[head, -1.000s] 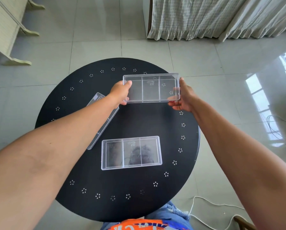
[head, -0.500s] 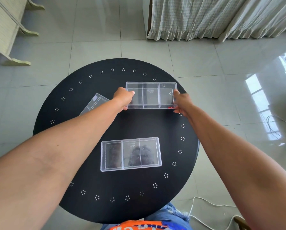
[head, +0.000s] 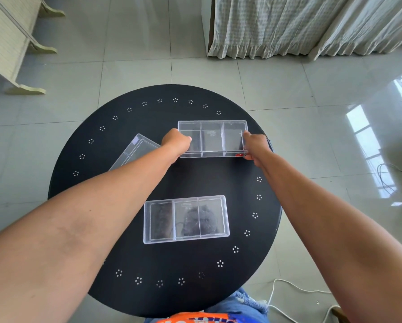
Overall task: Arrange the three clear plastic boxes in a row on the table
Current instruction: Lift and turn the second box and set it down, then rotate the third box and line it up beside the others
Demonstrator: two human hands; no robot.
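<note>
Three clear plastic boxes with three compartments each lie on a round black table (head: 162, 117). The far box (head: 213, 139) sits right of centre, level with the tabletop. My left hand (head: 175, 143) grips its left end and my right hand (head: 253, 145) grips its right end. The near box (head: 186, 219) lies flat in the middle of the table, parallel to the far one. A third box (head: 134, 150) lies at an angle at the left, mostly hidden under my left forearm.
The table edge has a ring of small white flower dots. A white cable (head: 288, 290) trails on the tiled floor at the lower right. Curtains (head: 288, 24) hang at the back right, and a pale cabinet (head: 6, 43) stands at the back left.
Both hands have brought the far box down from the air and slightly nearer, onto the tabletop. The other two boxes have not moved.
</note>
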